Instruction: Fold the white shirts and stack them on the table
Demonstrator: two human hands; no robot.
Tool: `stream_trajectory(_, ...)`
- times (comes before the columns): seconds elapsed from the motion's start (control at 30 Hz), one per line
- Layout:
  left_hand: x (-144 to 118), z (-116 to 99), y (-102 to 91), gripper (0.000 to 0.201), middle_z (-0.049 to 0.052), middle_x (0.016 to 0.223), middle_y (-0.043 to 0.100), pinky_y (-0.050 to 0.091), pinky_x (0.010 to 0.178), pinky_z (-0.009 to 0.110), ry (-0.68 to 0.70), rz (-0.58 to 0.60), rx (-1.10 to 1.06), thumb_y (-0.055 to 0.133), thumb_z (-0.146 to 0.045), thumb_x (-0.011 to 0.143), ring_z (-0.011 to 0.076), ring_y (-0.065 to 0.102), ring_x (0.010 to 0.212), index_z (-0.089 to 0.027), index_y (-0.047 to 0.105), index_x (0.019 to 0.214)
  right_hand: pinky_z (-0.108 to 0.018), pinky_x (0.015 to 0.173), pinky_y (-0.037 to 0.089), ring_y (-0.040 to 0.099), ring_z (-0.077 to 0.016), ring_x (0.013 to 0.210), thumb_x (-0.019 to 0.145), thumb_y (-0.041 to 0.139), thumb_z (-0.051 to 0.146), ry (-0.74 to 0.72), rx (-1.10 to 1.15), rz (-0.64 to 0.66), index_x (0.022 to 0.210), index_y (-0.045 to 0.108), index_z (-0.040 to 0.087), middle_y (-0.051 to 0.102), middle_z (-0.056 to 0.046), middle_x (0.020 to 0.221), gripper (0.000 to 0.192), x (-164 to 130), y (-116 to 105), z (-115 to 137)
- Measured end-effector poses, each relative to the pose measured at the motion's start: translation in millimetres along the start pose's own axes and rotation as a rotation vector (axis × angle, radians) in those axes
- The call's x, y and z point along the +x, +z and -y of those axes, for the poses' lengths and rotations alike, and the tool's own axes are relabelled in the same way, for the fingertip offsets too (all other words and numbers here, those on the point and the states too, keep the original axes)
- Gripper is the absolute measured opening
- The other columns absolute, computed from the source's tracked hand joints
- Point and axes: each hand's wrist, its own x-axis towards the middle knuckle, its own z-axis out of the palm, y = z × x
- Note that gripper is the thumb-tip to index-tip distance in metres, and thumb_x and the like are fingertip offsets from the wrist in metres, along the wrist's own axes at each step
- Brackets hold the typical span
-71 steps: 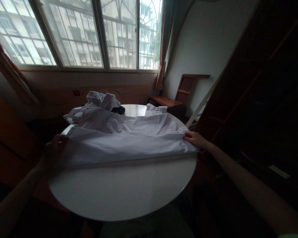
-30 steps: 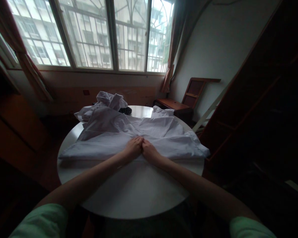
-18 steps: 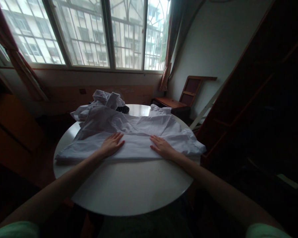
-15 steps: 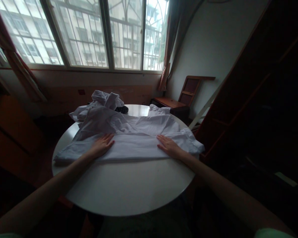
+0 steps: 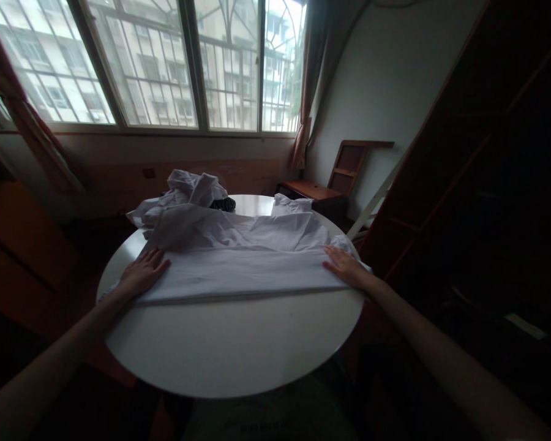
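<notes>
We see the shirt (image 5: 243,263) lying folded across the far half of the table (image 5: 229,349), its near fold running straight from one hand to the other. Our left hand (image 5: 142,274) rests flat at the shirt's left end, fingers spread — palm down. Our right hand (image 5: 346,267) lies flat at the right end, fingers extended. Both arms reach out wide apart over the table's edges. Behind the shirt sits a crumpled heap (image 5: 188,190) of cloth.

Bare table (image 5: 229,349) lies open nearside of the spread white garment (image 5: 243,269); a crumpled cloth heap (image 5: 188,190) blocks the far-left edge.
</notes>
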Motion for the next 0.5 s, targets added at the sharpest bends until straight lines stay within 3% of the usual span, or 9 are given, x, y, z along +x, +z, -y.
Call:
stream_trajectory(0.27,-8.4,-3.3,-4.3,0.064,0.01,0.143,0.03,0.025,0.103,0.041,-0.016,0.049,0.02,0.021,-0.043,0.082,0.026,0.026,0.131,-0.009,0.033,0.136,-0.045,0.104,0.027,0.032,-0.0261,0.128,0.087,0.027,0.049,-0.025,0.009,-0.029,0.128,0.043,0.016,0.04,-0.013,0.137,0.056,-9.0,-1.1,0.4)
stream_trajectory(0.5,-41.2,-10.9,-15.5,0.053,0.013,0.123,0.054,0.032,0.096,0.041,0.078,-0.064,0.024,0.032,-0.04,0.076,0.0295,0.043,0.118,-0.013,0.053,0.117,-0.045,0.104,0.027,0.033,-0.0262,0.128,0.086,0.029,0.047,-0.027,0.024,-0.033,0.128,0.043,0.016,0.04,-0.014,0.137,0.054,-29.7,-2.3,0.6)
